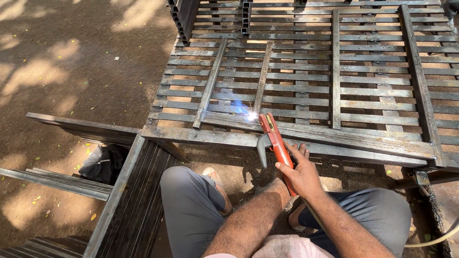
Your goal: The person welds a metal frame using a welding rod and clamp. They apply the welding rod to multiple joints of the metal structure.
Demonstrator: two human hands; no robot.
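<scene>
- Two hands meet low in the centre: the right hand (pixel 302 176) has its fingers curled tight round the orange-red handle of a welding electrode holder (pixel 273 141), knuckles up, a couple of fingertips showing past the handle's far side.
- Under it, the left hand (pixel 277 184) comes in at the right wrist; its fingers are hidden, so I cannot tell whether they are spread or closed.
- From that grip the holder slants up and to the left, a slim insulated bar with a brass-coloured clamp near its head and a curved grey lever hanging off its left side.
- At its tip a white-blue spark (pixel 251 115) burns with a wisp of bluish smoke, touching the near edge of a steel grille (pixel 334 86).
- That grille lies flat: many thin, dull grey horizontal slats, scuffed and rust-flecked, crossed by a few broader upright flat bars and framed in front by a heavy angle-iron rail.
- Grey trousers (pixel 191 200) cover both bent knees, and a sandalled foot shows between them.
- Ribbed dark metal frames (pixel 129 191) lie at the left on brown, sun-dappled dirt, beside a crumpled black bag (pixel 105 162).
- Along the lower right edge runs a pale cable (pixel 437 236).
</scene>
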